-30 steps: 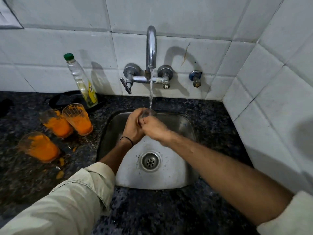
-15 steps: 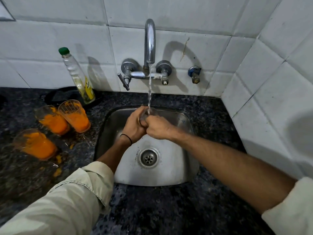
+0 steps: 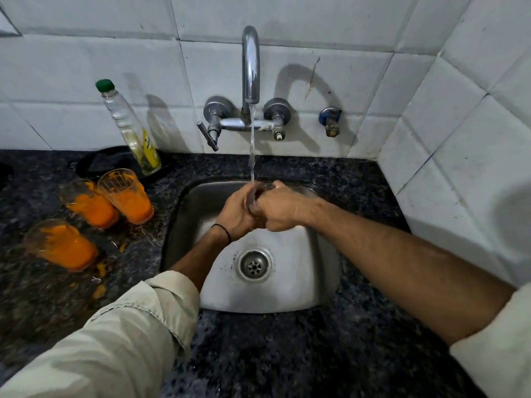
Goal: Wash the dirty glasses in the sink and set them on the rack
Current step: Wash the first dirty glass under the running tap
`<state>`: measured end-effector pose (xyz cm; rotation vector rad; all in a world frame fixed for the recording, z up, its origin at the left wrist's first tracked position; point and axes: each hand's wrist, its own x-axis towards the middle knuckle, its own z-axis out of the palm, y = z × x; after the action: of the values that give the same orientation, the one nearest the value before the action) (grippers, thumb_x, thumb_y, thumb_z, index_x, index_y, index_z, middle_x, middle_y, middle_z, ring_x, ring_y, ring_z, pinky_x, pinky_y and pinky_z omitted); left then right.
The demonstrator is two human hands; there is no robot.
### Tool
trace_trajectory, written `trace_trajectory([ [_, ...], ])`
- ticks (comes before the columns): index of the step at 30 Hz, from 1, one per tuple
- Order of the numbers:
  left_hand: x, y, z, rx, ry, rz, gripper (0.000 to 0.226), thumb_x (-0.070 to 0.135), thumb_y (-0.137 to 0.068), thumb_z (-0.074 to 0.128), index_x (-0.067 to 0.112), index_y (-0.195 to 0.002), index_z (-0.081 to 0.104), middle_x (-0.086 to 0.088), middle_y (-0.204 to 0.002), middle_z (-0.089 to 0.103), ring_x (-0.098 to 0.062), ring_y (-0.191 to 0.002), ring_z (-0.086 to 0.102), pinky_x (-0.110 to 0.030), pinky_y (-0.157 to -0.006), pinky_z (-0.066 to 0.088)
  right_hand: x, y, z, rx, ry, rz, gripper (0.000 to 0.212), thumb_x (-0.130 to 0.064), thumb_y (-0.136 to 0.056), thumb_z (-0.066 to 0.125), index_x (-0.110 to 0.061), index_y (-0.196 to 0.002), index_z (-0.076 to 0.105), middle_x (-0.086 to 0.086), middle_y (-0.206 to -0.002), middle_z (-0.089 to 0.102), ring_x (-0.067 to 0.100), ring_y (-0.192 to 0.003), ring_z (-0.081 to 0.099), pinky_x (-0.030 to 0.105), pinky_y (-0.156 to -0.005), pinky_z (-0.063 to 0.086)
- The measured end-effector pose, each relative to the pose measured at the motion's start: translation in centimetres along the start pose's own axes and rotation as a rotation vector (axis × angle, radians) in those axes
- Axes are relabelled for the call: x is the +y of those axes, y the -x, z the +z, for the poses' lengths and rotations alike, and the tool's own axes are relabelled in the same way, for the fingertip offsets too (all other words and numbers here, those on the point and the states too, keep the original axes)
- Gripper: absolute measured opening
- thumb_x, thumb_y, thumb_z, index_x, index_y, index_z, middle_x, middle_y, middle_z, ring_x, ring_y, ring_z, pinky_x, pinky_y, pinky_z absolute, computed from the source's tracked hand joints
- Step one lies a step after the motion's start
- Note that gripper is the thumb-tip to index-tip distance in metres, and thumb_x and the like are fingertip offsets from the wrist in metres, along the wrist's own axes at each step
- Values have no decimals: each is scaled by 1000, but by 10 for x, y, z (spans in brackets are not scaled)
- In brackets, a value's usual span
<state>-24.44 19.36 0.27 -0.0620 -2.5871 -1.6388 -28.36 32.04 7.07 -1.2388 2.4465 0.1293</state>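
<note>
Both the left hand [image 3: 234, 212] and right hand [image 3: 280, 209] have fingers wrapped round one glass [image 3: 254, 201] under the tap stream [image 3: 252, 150], over the sink [image 3: 310, 291]. Wet glass could easily slip and crack on the steel. Compared with a second ago, basically the same grip, barely shifted.
</note>
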Motion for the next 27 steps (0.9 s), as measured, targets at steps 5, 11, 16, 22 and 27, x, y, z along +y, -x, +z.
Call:
trace_trajectory([
  [5,3,7,1,231,143,-197,40,-1,-78,76,3,-115,60,-4,-99,69,-7,-93,69,-21,-73,57,-16,-10,-4,336,-836,176,32,-44,-94,57,-19,-77,68,1,-81,68,13,-74,63,31,-71,49],
  [11,10,22,3,191,413,-278,30,-5,-87,66,2,-115,58,-3,-97,69,-24,-95,66,-30,-76,59,-33,-19,-6,480,-148,196,52,-54,-102,38,-14,-102,71,13,-95,69,32,-91,65,40,-82,48],
  [16,2,14,-58,-165,415,-328,49,-9,-80,68,15,-122,58,-1,-108,71,-12,-90,69,-29,-74,58,-15,-2,-15,508,-91,61,46,-50,-104,40,-20,-72,53,-3,-60,38,25,-67,48,35,-68,37],
  [22,25,-71,-90,340,235,-361,36,16,-89,61,8,-123,50,-24,-105,64,-28,-69,61,-44,-68,54,-3,-5,-26,706,-105,45,62,-50,-103,43,-19,-50,37,-4,-46,37,16,-46,40,34,-58,42],
  [27,39,-83,-79,584,-388,-279,20,21,-95,57,6,-107,63,-18,-104,69,-37,-97,65,-42,-79,49,1,-8,-31,823,-224,1,62,-47,-102,49,-12,-51,51,-3,-43,36,15,-41,37,38,-54,45],
])
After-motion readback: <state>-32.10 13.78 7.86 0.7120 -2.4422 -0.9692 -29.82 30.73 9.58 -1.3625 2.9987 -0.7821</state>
